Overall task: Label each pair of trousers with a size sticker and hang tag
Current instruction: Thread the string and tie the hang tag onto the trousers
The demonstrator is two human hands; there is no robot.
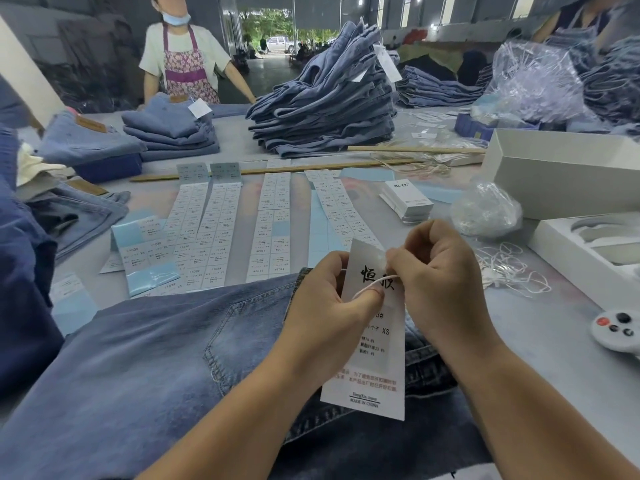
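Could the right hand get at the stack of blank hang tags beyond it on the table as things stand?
Probably not at once: the right hand is pinching the white string at the hang tag. The path to the stack of hang tags looks free, with only sticker sheets lying flat nearby.

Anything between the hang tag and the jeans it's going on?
Nothing visible. Both hands, left and right, hold the hang tag and its white string right above the jeans spread on the table; only the hands lie between.
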